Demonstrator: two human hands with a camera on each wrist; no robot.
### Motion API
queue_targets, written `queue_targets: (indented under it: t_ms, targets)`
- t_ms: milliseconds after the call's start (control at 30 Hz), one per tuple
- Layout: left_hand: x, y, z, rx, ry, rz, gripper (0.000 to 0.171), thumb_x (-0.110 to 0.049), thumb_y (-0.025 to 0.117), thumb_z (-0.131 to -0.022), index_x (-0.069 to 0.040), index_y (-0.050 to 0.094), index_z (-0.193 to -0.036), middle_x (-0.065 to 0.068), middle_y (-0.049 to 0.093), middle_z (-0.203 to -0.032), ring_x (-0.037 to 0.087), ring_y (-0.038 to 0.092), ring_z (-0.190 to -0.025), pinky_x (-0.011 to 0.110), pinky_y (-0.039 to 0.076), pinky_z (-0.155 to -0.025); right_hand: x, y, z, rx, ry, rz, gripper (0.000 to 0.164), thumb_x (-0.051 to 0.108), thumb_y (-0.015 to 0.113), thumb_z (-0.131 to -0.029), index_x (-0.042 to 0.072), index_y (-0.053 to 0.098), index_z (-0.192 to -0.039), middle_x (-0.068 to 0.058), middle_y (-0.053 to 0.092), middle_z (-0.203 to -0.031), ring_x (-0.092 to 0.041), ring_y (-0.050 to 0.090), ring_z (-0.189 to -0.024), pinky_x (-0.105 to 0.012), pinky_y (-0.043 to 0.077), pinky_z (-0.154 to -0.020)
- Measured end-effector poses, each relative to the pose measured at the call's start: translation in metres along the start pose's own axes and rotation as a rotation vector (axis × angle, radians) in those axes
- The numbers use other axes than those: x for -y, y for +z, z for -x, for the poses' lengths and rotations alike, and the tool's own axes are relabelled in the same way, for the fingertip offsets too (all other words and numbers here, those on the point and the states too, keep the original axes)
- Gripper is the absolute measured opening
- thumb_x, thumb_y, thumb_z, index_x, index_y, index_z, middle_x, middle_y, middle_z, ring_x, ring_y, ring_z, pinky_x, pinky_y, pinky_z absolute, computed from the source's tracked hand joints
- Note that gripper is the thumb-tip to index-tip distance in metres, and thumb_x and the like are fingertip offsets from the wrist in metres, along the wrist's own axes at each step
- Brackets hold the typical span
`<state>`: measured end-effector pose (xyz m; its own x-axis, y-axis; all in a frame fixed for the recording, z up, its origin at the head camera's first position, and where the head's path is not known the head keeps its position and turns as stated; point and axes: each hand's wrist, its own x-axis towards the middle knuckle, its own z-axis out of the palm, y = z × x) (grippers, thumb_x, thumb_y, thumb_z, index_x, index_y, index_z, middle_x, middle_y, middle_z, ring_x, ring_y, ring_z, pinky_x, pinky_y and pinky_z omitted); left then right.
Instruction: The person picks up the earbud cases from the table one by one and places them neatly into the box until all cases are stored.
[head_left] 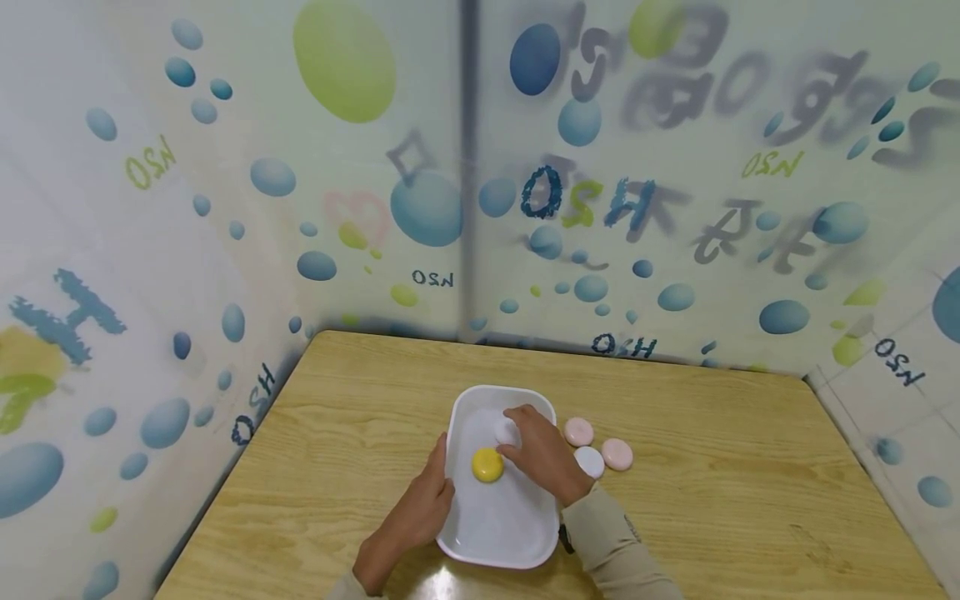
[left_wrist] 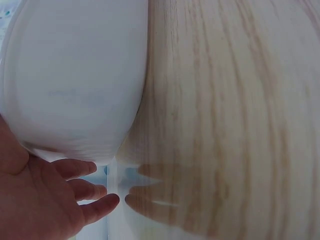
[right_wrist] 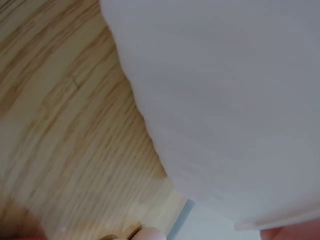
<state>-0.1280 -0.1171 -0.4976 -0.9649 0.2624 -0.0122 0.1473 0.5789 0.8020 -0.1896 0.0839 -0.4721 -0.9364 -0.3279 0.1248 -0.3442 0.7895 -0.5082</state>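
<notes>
A white rectangular tray (head_left: 498,533) stands on the wooden table. My left hand (head_left: 425,498) holds its left side, thumb at the rim and fingers along the outer wall; in the left wrist view the fingers (left_wrist: 85,190) reach out beside the tray wall (left_wrist: 75,75). Over the tray's far half, my right hand (head_left: 540,450) pinches a small white round disc (head_left: 506,431) between thumb and fingers. Just nearer to me, a glossy yellow round piece (head_left: 487,465) lies on the tray floor. In the right wrist view the tray's outer wall (right_wrist: 225,110) hides most of that hand.
Right of the tray lie two pale pink discs, a far one (head_left: 579,432) and a nearer one (head_left: 617,455), and a white disc (head_left: 589,462) partly behind my right wrist. The table (head_left: 750,483) meets walls hung with printed sheets (head_left: 420,100) at the back and sides.
</notes>
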Motion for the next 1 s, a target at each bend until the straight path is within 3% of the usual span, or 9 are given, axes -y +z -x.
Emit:
queue_targets:
  t_ms: [200, 500, 667, 867, 1000]
  targets:
    - [0.0, 0.001, 0.001, 0.002, -0.005, -0.007, 0.06, -0.005, 0.033, -0.093, 0.0, 0.001, -0.144, 0.021, 0.011, -0.148, 0.031, 0.022, -0.13, 0.046, 0.027, -0.101, -0.002, -0.001, 0.002, -0.005, -0.01, 0.002, 0.052, 0.029, 0.069, -0.077, 0.008, 0.053, -0.122, -0.005, 0.054, -0.115, -0.017, 0.054, -0.099, -0.032, 0.047, -0.082]
    - [0.001, 0.001, 0.001, -0.01, 0.008, -0.013, 0.06, -0.004, 0.034, -0.093, 0.001, 0.002, -0.143, 0.02, 0.012, -0.148, 0.029, 0.02, -0.131, 0.046, 0.022, -0.103, -0.007, -0.013, 0.003, -0.061, 0.002, -0.126, 0.045, 0.025, 0.067, -0.08, 0.007, 0.055, -0.119, -0.006, 0.056, -0.111, -0.023, 0.056, -0.098, -0.035, 0.048, -0.078]
    - [0.0, 0.001, 0.0, -0.011, -0.005, 0.008, 0.06, -0.004, 0.034, -0.093, 0.0, 0.002, -0.144, 0.021, 0.012, -0.147, 0.03, 0.022, -0.13, 0.047, 0.024, -0.102, -0.015, -0.025, 0.007, -0.095, 0.064, -0.148, 0.044, 0.026, 0.067, -0.081, 0.01, 0.055, -0.12, -0.003, 0.056, -0.113, -0.022, 0.054, -0.103, -0.037, 0.047, -0.084]
    - [0.001, 0.001, -0.001, -0.01, -0.008, 0.006, 0.06, -0.004, 0.034, -0.093, 0.001, 0.002, -0.144, 0.02, 0.011, -0.148, 0.028, 0.019, -0.131, 0.046, 0.021, -0.104, -0.036, -0.042, 0.017, -0.157, 0.088, -0.151, 0.043, 0.03, 0.066, -0.08, 0.011, 0.057, -0.118, -0.003, 0.056, -0.115, -0.022, 0.049, -0.107, -0.043, 0.042, -0.09]
    - [0.001, 0.001, -0.001, -0.009, -0.012, 0.004, 0.06, -0.005, 0.033, -0.093, 0.0, 0.002, -0.144, 0.019, 0.01, -0.148, 0.028, 0.017, -0.132, 0.045, 0.019, -0.104, -0.057, -0.053, 0.026, -0.155, 0.125, -0.151, 0.043, 0.028, 0.065, -0.082, 0.009, 0.056, -0.119, -0.007, 0.054, -0.119, -0.027, 0.048, -0.11, -0.048, 0.039, -0.091]
